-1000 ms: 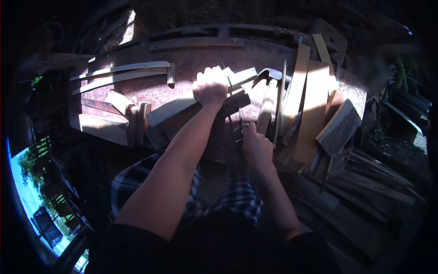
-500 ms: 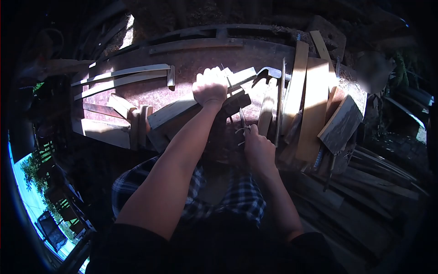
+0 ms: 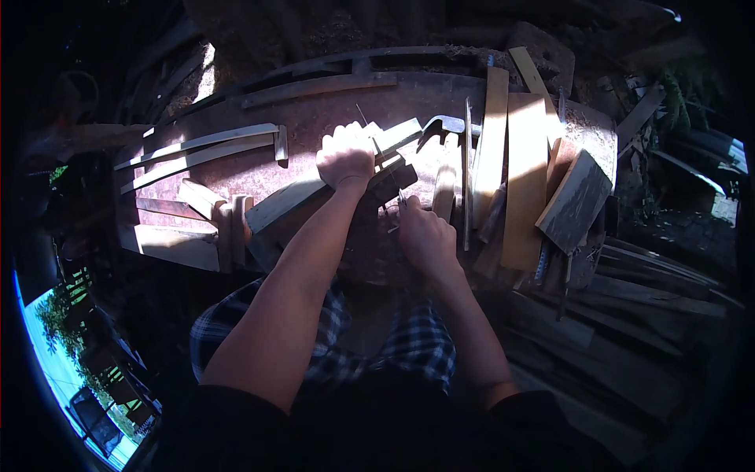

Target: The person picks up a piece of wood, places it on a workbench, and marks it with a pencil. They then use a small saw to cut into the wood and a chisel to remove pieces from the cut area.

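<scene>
My left hand is closed over a length of wood lying slanted on the workbench, pressing it down with a smaller pale strip beside the fingers. My right hand is closed around the near end of a thin saw-like tool. Its slim blade runs away from me across the wood, just right of my left hand, and its far tip sticks out beyond the knuckles. The handle is mostly hidden by my fingers. Close by on the right lies what looks like a claw hammer.
Long boards and a dark offcut block lie along the right of the workbench. On the left are two thin strips and several short blocks. More timber is stacked low at the right.
My right hand has pushed forward, closer to the wood, and the blade's far tip sticks out farther. My left hand keeps its hold. The whole view has shifted slightly.
</scene>
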The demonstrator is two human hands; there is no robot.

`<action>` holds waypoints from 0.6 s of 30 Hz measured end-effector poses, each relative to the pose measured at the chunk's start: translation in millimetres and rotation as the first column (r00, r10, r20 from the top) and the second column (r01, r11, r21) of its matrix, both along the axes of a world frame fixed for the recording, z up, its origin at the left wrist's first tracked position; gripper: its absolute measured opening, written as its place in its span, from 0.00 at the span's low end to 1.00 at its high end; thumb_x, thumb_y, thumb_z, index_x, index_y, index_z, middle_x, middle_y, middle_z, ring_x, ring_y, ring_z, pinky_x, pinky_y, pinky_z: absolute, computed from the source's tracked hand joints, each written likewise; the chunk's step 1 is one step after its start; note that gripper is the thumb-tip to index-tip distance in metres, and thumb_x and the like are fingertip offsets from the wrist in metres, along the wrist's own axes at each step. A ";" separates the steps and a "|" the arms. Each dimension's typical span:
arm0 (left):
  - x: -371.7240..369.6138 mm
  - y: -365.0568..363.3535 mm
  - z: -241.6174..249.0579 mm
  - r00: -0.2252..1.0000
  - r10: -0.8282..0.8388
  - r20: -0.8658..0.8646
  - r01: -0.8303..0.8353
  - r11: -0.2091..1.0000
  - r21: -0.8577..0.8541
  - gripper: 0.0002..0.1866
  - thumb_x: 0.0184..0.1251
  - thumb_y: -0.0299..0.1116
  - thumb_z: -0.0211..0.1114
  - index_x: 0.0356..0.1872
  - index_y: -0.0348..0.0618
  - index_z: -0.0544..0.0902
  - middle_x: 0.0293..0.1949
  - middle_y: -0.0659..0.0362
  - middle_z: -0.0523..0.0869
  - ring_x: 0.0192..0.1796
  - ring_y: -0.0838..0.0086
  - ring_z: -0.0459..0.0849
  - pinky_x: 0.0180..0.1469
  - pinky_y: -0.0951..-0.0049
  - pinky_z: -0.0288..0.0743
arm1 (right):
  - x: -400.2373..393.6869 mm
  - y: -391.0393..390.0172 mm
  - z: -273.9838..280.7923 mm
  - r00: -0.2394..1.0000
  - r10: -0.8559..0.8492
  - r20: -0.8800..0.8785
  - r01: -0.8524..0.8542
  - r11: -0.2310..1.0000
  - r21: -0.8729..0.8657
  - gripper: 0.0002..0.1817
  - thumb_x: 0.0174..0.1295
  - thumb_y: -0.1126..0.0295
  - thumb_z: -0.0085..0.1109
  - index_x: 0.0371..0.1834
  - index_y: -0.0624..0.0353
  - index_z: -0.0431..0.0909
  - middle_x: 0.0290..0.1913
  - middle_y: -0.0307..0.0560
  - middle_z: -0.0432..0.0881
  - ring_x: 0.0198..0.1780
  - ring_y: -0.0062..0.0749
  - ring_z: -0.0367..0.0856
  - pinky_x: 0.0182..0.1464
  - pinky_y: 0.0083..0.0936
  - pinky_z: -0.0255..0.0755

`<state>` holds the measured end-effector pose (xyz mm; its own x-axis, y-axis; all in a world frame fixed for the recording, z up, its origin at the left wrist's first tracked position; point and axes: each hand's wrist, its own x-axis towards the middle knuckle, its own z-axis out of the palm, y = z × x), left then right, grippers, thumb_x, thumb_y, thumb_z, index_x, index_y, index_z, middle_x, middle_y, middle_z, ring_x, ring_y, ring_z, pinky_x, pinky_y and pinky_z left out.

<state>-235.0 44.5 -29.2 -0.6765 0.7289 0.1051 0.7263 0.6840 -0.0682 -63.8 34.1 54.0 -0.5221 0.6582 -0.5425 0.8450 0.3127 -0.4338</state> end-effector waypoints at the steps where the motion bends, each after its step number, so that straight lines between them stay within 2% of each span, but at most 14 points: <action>1: -1.1 -0.1 -1.5 1.000 -0.001 0.006 0.001 1.000 -0.028 0.09 0.66 0.41 0.54 0.39 0.53 0.78 0.37 0.61 0.81 0.42 0.65 0.82 0.36 0.61 0.80 | -14.5 8.2 -10.5 0.995 -0.017 -0.097 0.019 1.000 0.019 0.11 0.69 0.64 0.43 0.42 0.61 0.70 0.31 0.63 0.84 0.38 0.60 0.85 0.42 0.52 0.77; 5: -2.5 -3.0 -5.8 1.000 0.005 0.018 -0.005 1.000 -0.028 0.09 0.66 0.41 0.53 0.39 0.53 0.78 0.38 0.62 0.81 0.44 0.65 0.82 0.36 0.60 0.80 | -22.5 13.8 -15.3 0.993 -0.018 -0.114 0.024 0.998 0.052 0.09 0.64 0.67 0.47 0.40 0.63 0.70 0.30 0.63 0.84 0.36 0.60 0.86 0.40 0.50 0.78; 8: -2.5 -0.6 -6.2 1.000 0.018 0.018 -0.018 1.000 -0.023 0.08 0.66 0.41 0.54 0.40 0.54 0.78 0.39 0.62 0.81 0.44 0.65 0.82 0.36 0.60 0.80 | 7.0 -4.0 13.4 0.999 -0.002 -0.039 0.002 1.000 -0.011 0.09 0.65 0.67 0.47 0.39 0.63 0.70 0.30 0.63 0.85 0.36 0.60 0.86 0.41 0.50 0.78; 10: -4.2 -6.6 -8.1 1.000 0.018 0.014 -0.018 1.000 -0.022 0.08 0.66 0.41 0.54 0.40 0.55 0.78 0.39 0.62 0.81 0.44 0.65 0.82 0.35 0.59 0.79 | 18.8 -11.1 29.0 0.997 -0.044 0.069 0.051 0.994 -0.101 0.12 0.71 0.63 0.42 0.41 0.60 0.70 0.32 0.63 0.84 0.39 0.61 0.85 0.42 0.52 0.77; 12: -3.4 -2.9 -7.6 1.000 0.002 0.013 -0.002 1.000 0.008 0.08 0.65 0.41 0.54 0.39 0.55 0.79 0.39 0.63 0.81 0.43 0.65 0.82 0.35 0.59 0.79 | 10.9 -4.5 17.2 0.997 -0.028 0.075 0.034 0.996 -0.086 0.11 0.70 0.64 0.43 0.42 0.61 0.70 0.32 0.63 0.84 0.39 0.61 0.85 0.42 0.52 0.77; 14: -3.3 -2.2 -9.8 1.000 -0.014 -0.009 0.014 1.000 0.002 0.08 0.65 0.42 0.55 0.38 0.55 0.79 0.38 0.63 0.81 0.42 0.65 0.82 0.34 0.60 0.79 | -10.7 8.9 0.5 0.995 -0.009 -0.098 0.012 0.999 0.030 0.09 0.64 0.68 0.48 0.39 0.63 0.70 0.31 0.63 0.85 0.37 0.59 0.86 0.40 0.48 0.79; 18: -4.7 -4.9 -15.7 0.997 -0.023 -0.074 0.027 0.998 0.050 0.07 0.64 0.42 0.55 0.36 0.55 0.79 0.35 0.62 0.80 0.38 0.66 0.82 0.32 0.62 0.79 | -27.3 17.9 -19.1 0.994 -0.012 -0.107 0.016 0.999 0.039 0.11 0.68 0.65 0.45 0.41 0.62 0.70 0.32 0.63 0.85 0.38 0.59 0.85 0.41 0.51 0.77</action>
